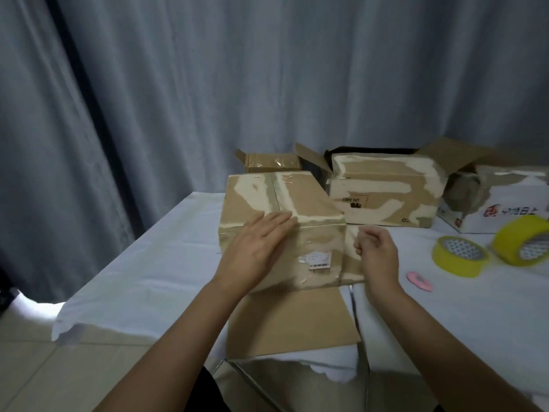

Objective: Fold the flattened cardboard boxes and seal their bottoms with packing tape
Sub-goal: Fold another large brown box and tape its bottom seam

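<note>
Table (154, 281) under white cloth, curtains (178, 84) behind

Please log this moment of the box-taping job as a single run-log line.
left hand: flat, pressing box top | right hand: curled at box corner, grip unclear | tape rolls: on table, untouched

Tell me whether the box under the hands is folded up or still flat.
Folded up. The box stands as a block on the table, taped face upward, left hand flat on it; one flap lies spread toward the person.
</note>
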